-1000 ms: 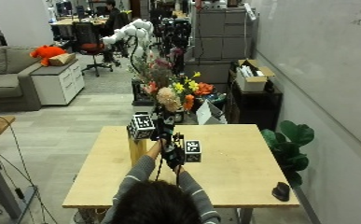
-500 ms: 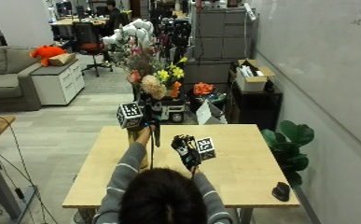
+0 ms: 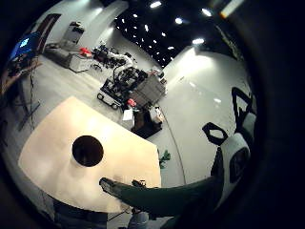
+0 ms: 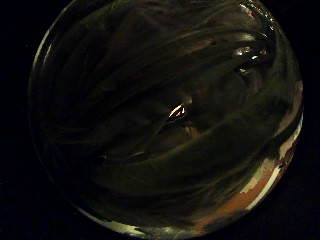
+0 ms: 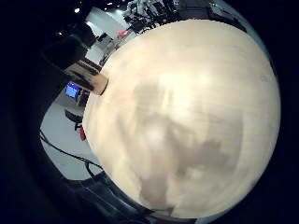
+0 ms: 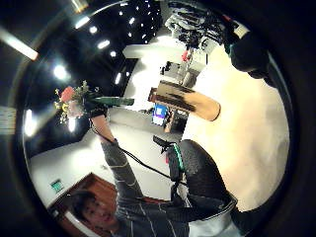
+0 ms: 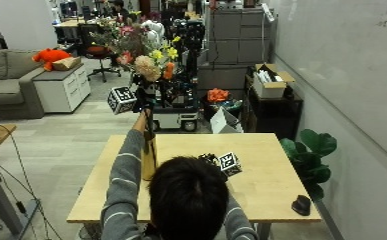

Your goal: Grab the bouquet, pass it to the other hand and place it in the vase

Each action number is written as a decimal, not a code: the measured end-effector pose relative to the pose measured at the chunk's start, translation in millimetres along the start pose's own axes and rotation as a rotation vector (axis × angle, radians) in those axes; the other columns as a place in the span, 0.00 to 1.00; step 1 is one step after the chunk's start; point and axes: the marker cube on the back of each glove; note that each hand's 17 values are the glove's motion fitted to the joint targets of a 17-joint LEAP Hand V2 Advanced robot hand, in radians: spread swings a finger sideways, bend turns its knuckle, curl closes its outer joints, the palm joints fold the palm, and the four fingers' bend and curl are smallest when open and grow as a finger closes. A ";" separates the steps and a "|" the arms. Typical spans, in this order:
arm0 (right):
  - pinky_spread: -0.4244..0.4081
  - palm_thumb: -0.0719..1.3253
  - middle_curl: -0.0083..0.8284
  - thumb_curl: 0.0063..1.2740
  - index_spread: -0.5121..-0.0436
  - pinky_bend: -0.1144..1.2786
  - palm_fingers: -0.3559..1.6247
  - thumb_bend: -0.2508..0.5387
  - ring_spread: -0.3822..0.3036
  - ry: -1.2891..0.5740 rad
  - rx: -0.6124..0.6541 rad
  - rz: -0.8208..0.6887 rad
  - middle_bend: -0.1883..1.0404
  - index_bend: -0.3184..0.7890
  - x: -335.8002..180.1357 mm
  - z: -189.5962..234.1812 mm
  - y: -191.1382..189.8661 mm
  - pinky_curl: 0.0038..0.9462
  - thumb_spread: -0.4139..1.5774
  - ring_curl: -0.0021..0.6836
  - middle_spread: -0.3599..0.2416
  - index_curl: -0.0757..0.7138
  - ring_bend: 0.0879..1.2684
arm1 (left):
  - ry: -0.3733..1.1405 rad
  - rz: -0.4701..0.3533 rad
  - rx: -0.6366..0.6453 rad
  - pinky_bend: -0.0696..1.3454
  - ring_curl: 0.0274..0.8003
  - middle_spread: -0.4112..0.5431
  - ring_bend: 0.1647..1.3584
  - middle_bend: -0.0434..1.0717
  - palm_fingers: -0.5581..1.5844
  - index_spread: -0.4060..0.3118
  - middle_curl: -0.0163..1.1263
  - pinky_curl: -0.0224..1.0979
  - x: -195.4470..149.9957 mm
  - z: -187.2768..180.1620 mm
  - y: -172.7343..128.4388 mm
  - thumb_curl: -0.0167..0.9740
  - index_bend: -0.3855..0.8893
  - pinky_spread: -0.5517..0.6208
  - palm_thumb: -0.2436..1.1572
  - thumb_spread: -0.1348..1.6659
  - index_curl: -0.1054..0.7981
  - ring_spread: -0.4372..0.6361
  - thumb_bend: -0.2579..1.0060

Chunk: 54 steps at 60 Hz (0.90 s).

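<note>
I read no writing anywhere. My left hand (image 7: pixel 142 98) grips the bouquet (image 7: pixel 150 60) raised above the vase (image 7: pixel 149 159) on the table (image 7: pixel 259 185); I cannot tell the right hand's (image 7: pixel 213 161) fingers.

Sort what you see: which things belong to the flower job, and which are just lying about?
Job: bouquet; left hand gripping it; vase on the table.
Lying about: small black object on the table; potted plant; orange toy.
</note>
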 end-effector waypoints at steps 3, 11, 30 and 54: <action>0.58 0.45 0.48 0.32 0.47 0.28 0.58 0.29 0.34 -0.010 -0.039 -0.013 0.35 0.42 1.2 4.1 -0.6 0.34 0.72 0.51 0.40 0.54 0.25 | -0.001 -0.019 -0.014 0.54 0.58 0.04 0.58 0.78 0.91 0.06 0.52 0.45 -2.4 2.5 -7.5 0.45 0.68 0.12 0.64 0.70 0.79 0.05 0.19; 0.59 0.45 0.48 0.31 0.48 0.24 0.58 0.28 0.34 -0.094 -0.249 0.219 0.33 0.42 4.1 10.9 11.5 0.34 0.73 0.51 0.41 0.53 0.23 | -0.026 -0.021 -0.012 0.54 0.57 0.05 0.58 0.78 0.92 0.06 0.52 0.45 -14.1 9.6 -29.6 0.45 0.67 0.12 0.64 0.70 0.80 0.05 0.19; 0.67 0.44 0.42 0.29 0.36 0.29 0.46 0.29 0.36 -0.021 -0.050 0.199 0.28 0.40 27.8 -0.1 -28.9 0.38 0.74 0.52 0.36 0.49 0.21 | -0.014 -0.098 -0.058 0.54 0.57 0.05 0.58 0.78 0.91 0.06 0.52 0.45 -56.1 27.8 -45.7 0.45 0.67 0.12 0.64 0.69 0.81 0.05 0.19; 0.69 0.47 0.39 0.29 0.27 0.37 0.38 0.29 0.39 -0.125 -0.015 0.165 0.30 0.39 14.7 -9.0 -45.1 0.40 0.75 0.53 0.37 0.40 0.27 | 0.093 -0.037 -0.073 0.54 0.57 0.05 0.58 0.77 0.91 0.06 0.51 0.45 -54.1 21.3 -39.3 0.46 0.66 0.11 0.63 0.69 0.82 0.05 0.19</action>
